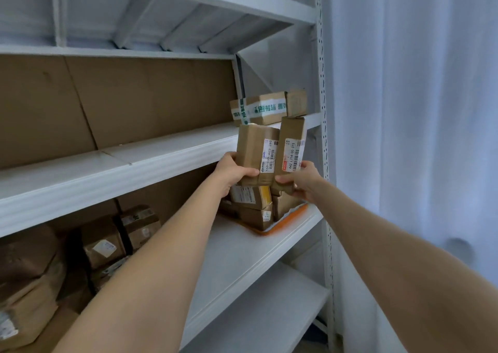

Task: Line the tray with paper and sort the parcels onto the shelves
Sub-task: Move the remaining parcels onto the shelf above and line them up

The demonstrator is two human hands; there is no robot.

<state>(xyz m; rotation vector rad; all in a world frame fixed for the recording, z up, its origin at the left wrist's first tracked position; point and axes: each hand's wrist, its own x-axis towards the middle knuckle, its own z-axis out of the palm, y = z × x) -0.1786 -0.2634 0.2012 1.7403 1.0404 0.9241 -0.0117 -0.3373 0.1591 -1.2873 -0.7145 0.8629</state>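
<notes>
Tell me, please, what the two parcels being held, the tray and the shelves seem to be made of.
Left parcel and right parcel: matte brown cardboard, shown by folded edges, with white paper labels. Tray: probably plastic, from its smooth orange rim. Shelves: likely white-painted metal, given the perforated upright.

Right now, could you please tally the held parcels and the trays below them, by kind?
Brown parcels held: 2, the wide parcel in the left hand, the narrow parcel in the right hand.
Orange tray: 1.
Total: 3.
The tray parcels overlap too much to count.
</notes>
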